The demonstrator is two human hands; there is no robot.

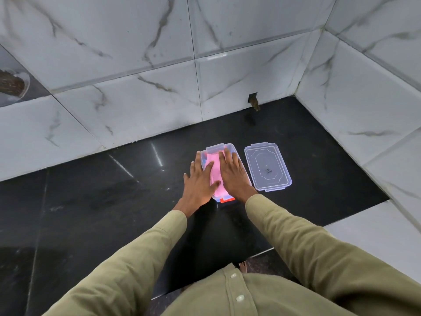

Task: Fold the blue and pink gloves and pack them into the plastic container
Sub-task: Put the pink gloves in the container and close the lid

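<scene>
A clear plastic container [230, 147] stands on the black counter, its far latch flap raised. A folded pink glove [215, 173] lies on top inside it. A sliver of blue glove [204, 161] shows at the left inner edge beneath the pink one. My left hand [199, 182] lies flat with spread fingers over the container's left side and the pink glove. My right hand [232, 173] lies flat on the right side of the pink glove. Both palms press down; neither hand grips anything. A red-orange patch [227, 200] shows at the container's near end.
The container's clear lid [267, 167] lies flat on the counter just right of the container. White marble tiled walls close off the back and right side. A small hole [254, 101] is at the wall base. The black counter [102, 201] extends left.
</scene>
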